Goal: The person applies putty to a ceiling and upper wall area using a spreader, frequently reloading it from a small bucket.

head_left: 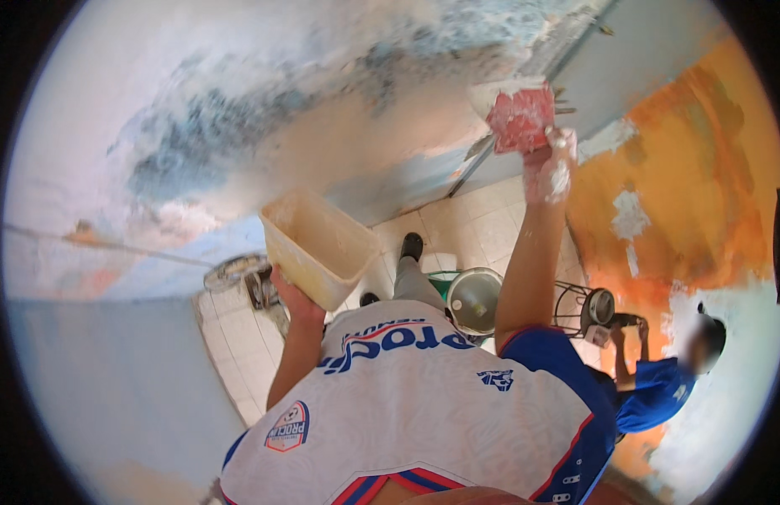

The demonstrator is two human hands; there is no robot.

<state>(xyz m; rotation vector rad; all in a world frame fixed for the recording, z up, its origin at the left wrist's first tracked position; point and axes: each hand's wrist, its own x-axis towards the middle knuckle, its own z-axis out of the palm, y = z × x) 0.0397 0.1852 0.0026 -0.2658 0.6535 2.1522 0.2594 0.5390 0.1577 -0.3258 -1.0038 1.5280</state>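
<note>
My left hand [296, 296] grips the near end of a cream rectangular plastic tub [304, 271], held out in front of my chest at the left. The tub tilts, and its inside is smeared with a pale coating. My right arm is stretched far forward and up. Its hand [550, 164], streaked with white paste, is closed on a broad red putty spreader [522, 118] covered in pinkish-white smears. The spreader's pale edge is at the patchy wall [382, 118] near the corner; whether it touches I cannot tell. My fingers are partly hidden behind the spreader.
Below my right arm stands a round bucket [474, 301] beside something green. A fan [238, 273] is on the tiled floor [482, 223] at left. At right, a person in blue [659, 391] holds out their hands near a black wire stand [571, 305] by the orange wall [676, 160].
</note>
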